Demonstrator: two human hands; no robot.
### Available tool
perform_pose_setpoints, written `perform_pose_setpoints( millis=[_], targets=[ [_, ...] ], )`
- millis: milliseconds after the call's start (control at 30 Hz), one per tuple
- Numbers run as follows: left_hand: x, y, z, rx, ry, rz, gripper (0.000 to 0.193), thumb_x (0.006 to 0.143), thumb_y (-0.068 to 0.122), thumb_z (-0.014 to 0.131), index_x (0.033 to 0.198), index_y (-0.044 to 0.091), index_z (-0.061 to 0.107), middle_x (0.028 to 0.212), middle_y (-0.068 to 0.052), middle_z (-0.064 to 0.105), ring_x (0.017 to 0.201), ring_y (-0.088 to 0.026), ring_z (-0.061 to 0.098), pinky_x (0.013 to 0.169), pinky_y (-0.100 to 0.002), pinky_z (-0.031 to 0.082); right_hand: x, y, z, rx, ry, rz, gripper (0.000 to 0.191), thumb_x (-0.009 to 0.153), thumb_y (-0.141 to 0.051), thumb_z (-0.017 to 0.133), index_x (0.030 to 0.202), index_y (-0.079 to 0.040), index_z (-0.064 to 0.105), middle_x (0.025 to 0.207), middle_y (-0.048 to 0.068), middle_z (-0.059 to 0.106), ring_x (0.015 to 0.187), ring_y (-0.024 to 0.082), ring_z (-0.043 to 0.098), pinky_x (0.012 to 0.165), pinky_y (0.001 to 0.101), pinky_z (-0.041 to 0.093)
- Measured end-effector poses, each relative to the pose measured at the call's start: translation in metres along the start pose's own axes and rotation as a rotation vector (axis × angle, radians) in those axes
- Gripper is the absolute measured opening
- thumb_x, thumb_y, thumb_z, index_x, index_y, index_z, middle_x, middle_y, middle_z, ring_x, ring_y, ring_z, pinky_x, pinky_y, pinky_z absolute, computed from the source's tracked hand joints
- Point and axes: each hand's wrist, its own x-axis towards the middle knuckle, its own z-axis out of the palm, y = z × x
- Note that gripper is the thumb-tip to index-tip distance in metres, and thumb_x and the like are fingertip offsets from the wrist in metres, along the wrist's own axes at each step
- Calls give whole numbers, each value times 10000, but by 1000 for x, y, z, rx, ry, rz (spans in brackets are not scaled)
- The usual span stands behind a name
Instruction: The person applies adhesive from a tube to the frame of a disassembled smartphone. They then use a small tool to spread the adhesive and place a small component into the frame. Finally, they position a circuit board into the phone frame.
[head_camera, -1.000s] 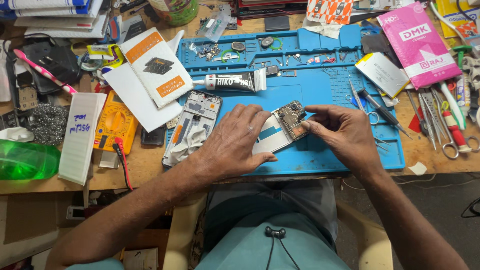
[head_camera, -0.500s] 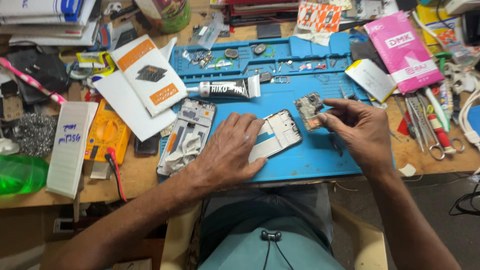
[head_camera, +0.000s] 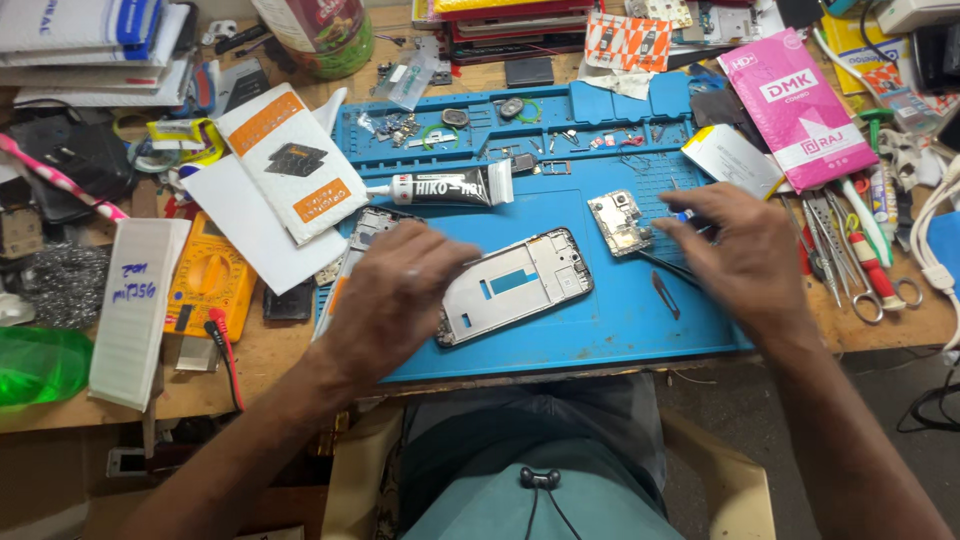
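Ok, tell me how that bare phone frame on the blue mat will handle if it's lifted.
The phone frame looks thin with large cut-outs, so probably light and somewhat bendable. It lies flat, so it shouldn't roll. The left hand rests at its edge; on the blue mat it likely won't slide much.

A phone-repair workbench: blue repair mat (head_camera: 600, 340), multimeter (head_camera: 207, 275), tweezers (head_camera: 822, 245), scattered parts.

Mat (head_camera: 600, 345) lies on tabletop (head_camera: 270, 350). Phone frame (head_camera: 520, 285) on mat centre; circuit board (head_camera: 620, 222) behind, to its right. Glue tube (head_camera: 445, 187) behind frame. Multimeter (head_camera: 205, 275) left of mat; tweezers and scissors (head_camera: 850, 255) right.
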Motion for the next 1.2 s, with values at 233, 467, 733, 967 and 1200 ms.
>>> perform_pose_setpoints(
  millis=[233,467,733,967,1200],
  targets=[
    [0,23,19,13,33,-17,433,833,211,794,1220,57,678,1206,-121,664,1111,-321,621,934,-456,486,-30,10,-38,-62,-165,124,224,873,-175,769,1073,-77,786,974,109,783,823,233,761,742,361,584],
    [16,31,47,84,-131,-34,692,847,345,777,1373,-37,538,1379,-249,526,1229,-384,503,1000,-491,420,-61,-30,0,-420,-187,-149,316,853,-7,637,1167,-15,677,1094,163,704,1013,322,691,848,430,577],
    [-3,25,38,11,-149,-14,694,809,317,782,1363,-24,541,1314,-220,558,1184,-350,520,951,-478,425,-56,-35,5,-452,-219,-115,307,865,-38,649,1172,-38,665,1024,173,716,925,331,710,784,432,587],
    [-2,18,49,-56,-170,23,734,793,306,791,1392,-26,525,1328,-191,565,1209,-337,516,944,-485,420,-47,-30,10,185,-115,177,325,927,-26,703,1248,-67,667,977,94,758,825,177,767,683,328,610],
    [-4,13,52,-101,-203,76,766,744,283,784,1390,-33,522,1322,-165,573,1197,-318,519,931,-472,430,-52,-34,32,207,-86,1,447,915,-6,722,1353,-67,658,1082,98,751,937,160,722,824,307,582]
  ],
)
